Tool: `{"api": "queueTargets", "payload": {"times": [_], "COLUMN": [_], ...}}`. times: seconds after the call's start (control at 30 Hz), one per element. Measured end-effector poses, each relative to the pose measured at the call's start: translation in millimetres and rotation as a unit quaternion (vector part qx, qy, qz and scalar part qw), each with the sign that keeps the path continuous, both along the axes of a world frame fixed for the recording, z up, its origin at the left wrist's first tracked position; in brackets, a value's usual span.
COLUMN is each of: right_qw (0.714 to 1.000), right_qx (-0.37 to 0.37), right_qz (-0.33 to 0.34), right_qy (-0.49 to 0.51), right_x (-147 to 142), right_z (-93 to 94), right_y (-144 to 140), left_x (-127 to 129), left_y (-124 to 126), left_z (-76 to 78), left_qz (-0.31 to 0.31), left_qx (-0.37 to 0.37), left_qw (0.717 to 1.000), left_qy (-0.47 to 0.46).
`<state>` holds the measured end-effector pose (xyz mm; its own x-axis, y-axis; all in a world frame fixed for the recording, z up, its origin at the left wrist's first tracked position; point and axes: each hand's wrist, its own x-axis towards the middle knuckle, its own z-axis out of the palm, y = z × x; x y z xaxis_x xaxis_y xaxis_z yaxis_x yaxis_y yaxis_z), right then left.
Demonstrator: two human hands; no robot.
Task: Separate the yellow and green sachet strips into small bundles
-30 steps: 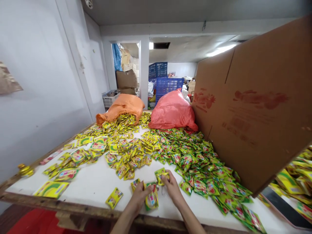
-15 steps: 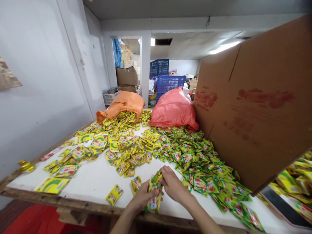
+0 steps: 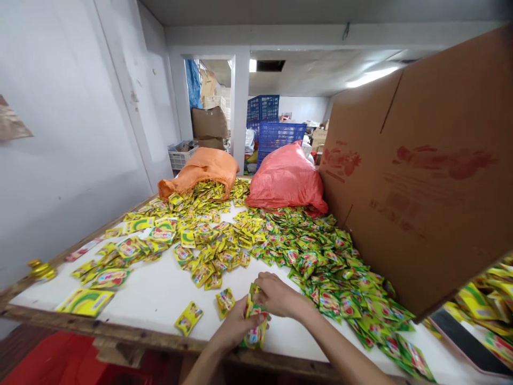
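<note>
My left hand (image 3: 236, 325) is closed round a yellow-green printed pouch (image 3: 255, 336), held upright near the table's front edge with the thumb across its front. My right hand (image 3: 276, 295) is at the pouch's top, fingers curled and pinched on a small green packet (image 3: 253, 290); whether the packet is partly inside the pouch I cannot tell. Just left of my hands lie two loose small packets, a yellow-green one (image 3: 225, 302) and a yellow one (image 3: 189, 318). Heaps of yellow packets (image 3: 216, 251) and green packets (image 3: 320, 262) spread beyond.
Large flat yellow pouches (image 3: 86, 303) lie at the left of the white table (image 3: 148, 315). An orange sack (image 3: 212, 163) and a red sack (image 3: 286, 179) stand at the back. A big cardboard box (image 3: 412, 176) leans on the right, beside a dark phone-like slab (image 3: 471, 339).
My right hand has shifted slightly left and closer over the pouch's top, its fingers more curled. My left hand still grips the pouch in nearly the same place.
</note>
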<state>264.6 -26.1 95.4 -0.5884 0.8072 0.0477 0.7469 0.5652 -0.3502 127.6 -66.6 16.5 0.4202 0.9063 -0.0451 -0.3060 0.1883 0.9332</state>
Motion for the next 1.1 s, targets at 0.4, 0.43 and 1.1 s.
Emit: {"api": "queueTargets", "payload": {"times": [0.4, 0.43, 1.1], "right_qw": [0.978, 0.977, 0.886], "right_qx": [0.073, 0.078, -0.058], "right_qz": [-0.119, -0.126, -0.166], "right_qy": [0.154, 0.156, 0.429], "right_x": [-1.3, -0.8, 7.0], "right_z": [-28.1, -30.1, -75.4], "right_y": [-22.6, -23.1, -47.9], "left_x": [-3.0, -2.8, -4.3], "left_y": [-1.4, -1.6, -9.9], "left_z": [6.4, 6.4, 2.4], "left_qz": [0.014, 0.014, 0.14], "left_qx": [-0.003, -0.006, 0.028], "left_qw": [1.0, 1.0, 0.987], "left_qy": [-0.011, -0.008, 0.066]}}
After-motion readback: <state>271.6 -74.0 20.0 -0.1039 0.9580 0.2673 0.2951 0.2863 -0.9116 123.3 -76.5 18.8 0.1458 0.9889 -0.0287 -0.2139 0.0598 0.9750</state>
